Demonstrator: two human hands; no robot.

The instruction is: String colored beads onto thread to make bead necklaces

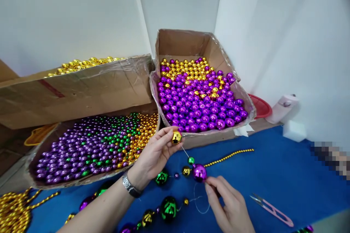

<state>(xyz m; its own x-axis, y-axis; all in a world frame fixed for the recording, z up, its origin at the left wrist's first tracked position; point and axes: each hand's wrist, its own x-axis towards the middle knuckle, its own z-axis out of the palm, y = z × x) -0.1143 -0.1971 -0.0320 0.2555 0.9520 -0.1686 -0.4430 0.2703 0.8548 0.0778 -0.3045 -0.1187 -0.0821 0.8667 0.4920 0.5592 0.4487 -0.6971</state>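
My left hand (161, 145) pinches a shiny gold bead (177, 137) between thumb and fingers, in front of the boxes. From it a thin thread runs down to a small green bead (191, 160) and a large purple bead (199, 172). At the lower edge of that purple bead, my right hand (225, 202) has thumb and forefinger closed on the bead string; the exact grip point is hidden. Beside them lie a smaller gold bead (186, 170) and a green bead (161, 177). Below, a big green bead (168, 209) belongs to another strand, and a loop of clear thread (201, 212) curls on the blue cloth.
One cardboard box (184, 42) holds purple and gold beads; a lower box (30, 178) holds purple, green and gold ones. Pink thread snips (276, 211) lie on the blue cloth (287, 174) at right. Gold bead strands (13, 211) heap at left. A red basin (259, 106) stands behind.
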